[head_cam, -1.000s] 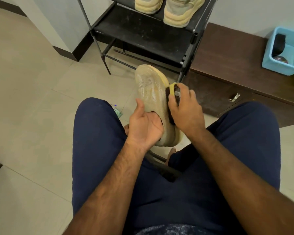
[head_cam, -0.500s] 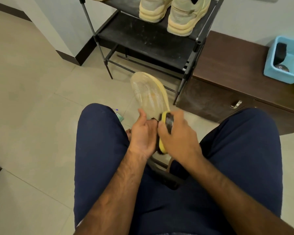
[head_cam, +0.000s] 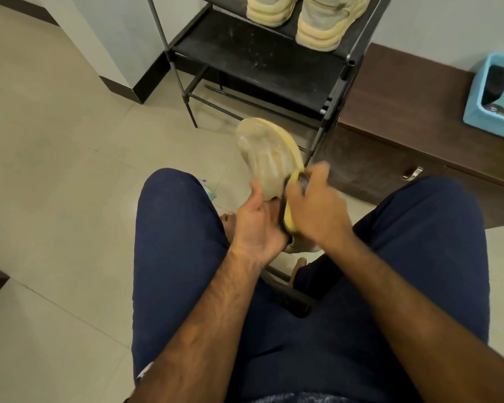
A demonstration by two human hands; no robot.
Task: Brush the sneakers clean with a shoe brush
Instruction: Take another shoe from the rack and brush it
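Finding: the sneaker [head_cam: 262, 158] is held off the floor between my knees, sole turned up toward me, toe pointing away toward the shoe rack [head_cam: 253, 62]. My left hand [head_cam: 255, 228] grips its heel end from beneath, thumb laid on the sole. My right hand [head_cam: 317, 207] is closed round the yellow-backed shoe brush [head_cam: 289, 218], whose dark bristles meet the right-hand edge of the sole near the middle. That hand is blurred, so exact finger placement cannot be told. Judgement: the step in hand is scrubbing the sole and its side rim. To do it well, the left hand should brace the shoe firmly so it does not twist under the stroke. The brush should run lengthwise, heel to toe, in short overlapping passes with the bristles flat rather than on their corner. The sole's textured area likely traps grit, so it wants a few crosswise strokes. The left thumb sits close to the brush path and should stay clear. Two more sneakers [head_cam: 326, 24] stand on the rack's top shelf; whether they are brushed cannot be told.
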